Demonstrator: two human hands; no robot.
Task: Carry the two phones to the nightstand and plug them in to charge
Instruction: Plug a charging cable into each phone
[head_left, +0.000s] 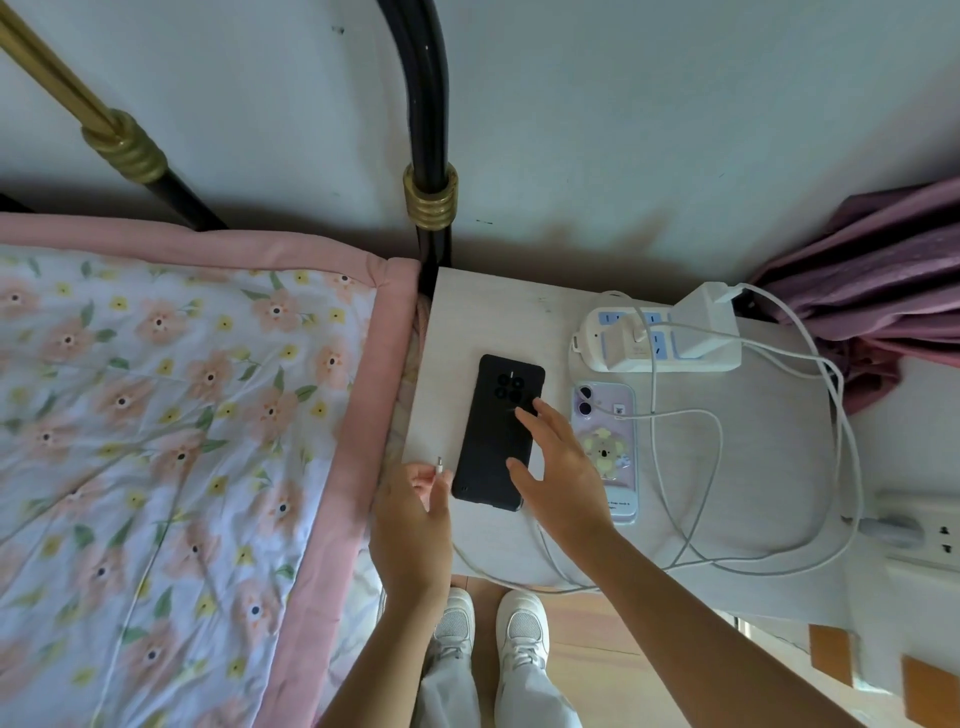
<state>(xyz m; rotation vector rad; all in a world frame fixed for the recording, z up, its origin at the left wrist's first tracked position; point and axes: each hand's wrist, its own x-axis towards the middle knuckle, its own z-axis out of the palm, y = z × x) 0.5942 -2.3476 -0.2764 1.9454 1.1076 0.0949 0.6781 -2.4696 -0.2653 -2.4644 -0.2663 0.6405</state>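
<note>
Black phone lay face-down on nightstand — right hand spread loose above to steady it; left hand pinched cable plug, ready for port.

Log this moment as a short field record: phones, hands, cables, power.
black phone: face down on nightstand, not plugged in
purple phone: face down beside it, cable lying across it
left hand: fingers pinch a cable plug
right hand: open, over black phone
power strip: two chargers plugged in

Tiny print on purple phone case, prob. text, illegible.
</note>
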